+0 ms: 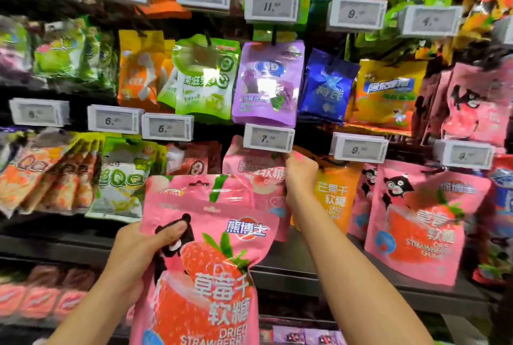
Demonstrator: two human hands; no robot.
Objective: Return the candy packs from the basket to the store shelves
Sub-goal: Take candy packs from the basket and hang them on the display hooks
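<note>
Two hands: both busy below the white 7.00 price tag (268, 138)
Left hand (144, 250): grips two glossy pink plastic candy packs (205, 247), strawberry one in front, lower left of the tag
Right hand (301, 175): fingers curled, pinching the hanging pink peach pack (255, 175) directly under the tag; orange mango pack (331, 197) just right

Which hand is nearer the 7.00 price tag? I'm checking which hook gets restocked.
Right. The right hand reaches up just beneath the 7.00 price tag; the left hand grips the strawberry pack well below it.
</note>
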